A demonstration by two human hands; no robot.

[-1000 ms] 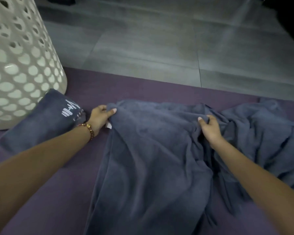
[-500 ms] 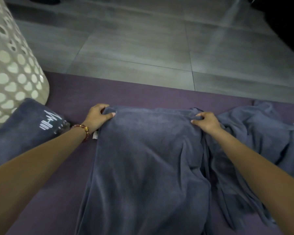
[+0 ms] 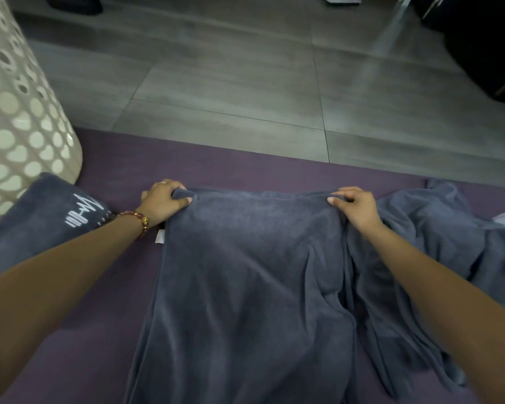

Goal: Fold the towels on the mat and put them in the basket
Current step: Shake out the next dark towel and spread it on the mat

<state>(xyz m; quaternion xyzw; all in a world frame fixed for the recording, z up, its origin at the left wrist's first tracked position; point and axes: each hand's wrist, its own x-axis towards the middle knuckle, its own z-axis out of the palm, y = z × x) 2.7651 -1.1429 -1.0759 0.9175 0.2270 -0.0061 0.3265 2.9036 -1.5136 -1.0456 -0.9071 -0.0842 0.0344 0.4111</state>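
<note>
Leftmost, a pale basket (image 3: 18,126) stands at the far left corner of the mat (image 3: 216,164). Its hard, rounded wall is pierced all over with round holes. Right at its foot lies a folded towel (image 3: 41,220), slate-blue and plush, with a white stitched mark on top. Just beside it the left hand (image 3: 164,202), with a beaded bracelet (image 3: 140,221) at the wrist, pinches the far left corner of the towel (image 3: 245,272), thumb on top and fingers curled round the bunched edge. This towel is the same soft, napped cloth. It lies spread lengthwise down the middle of the mat, mostly smooth, with a few long shallow creases and a small white tag (image 3: 159,237) at its left edge. The right hand (image 3: 353,205) pinches the far right corner, fingers curled over the hem. Further right a crumpled towel (image 3: 449,243) lies in loose folds, touching the spread one. The mat is dull purple and finely ribbed — it rests on a floor (image 3: 245,83) of large grey tiles with thin joints, dark at the far right.
</note>
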